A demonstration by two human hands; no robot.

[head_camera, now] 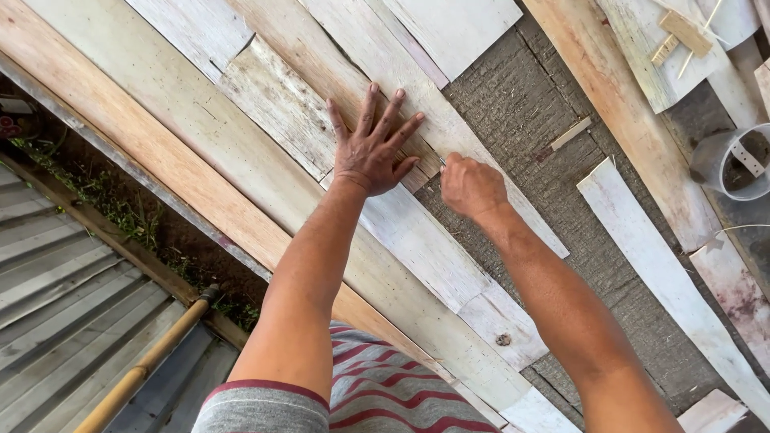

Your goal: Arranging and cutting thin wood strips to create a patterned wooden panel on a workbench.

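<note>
The closed right hand hides whatever it pinches against the whitewashed wooden plank; only a thin sliver shows at its knuckles, too small to identify. The grey plastic bucket is cut off by the right edge. The long yellowish wooden pole runs out at the bottom edge.

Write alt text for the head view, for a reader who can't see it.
The left hand presses flat, fingers spread, on a pale whitewashed wooden board among overlapping planks. Beside it, the right hand is closed around something thin at the board's edge. A grey plastic bucket stands far right.
</note>
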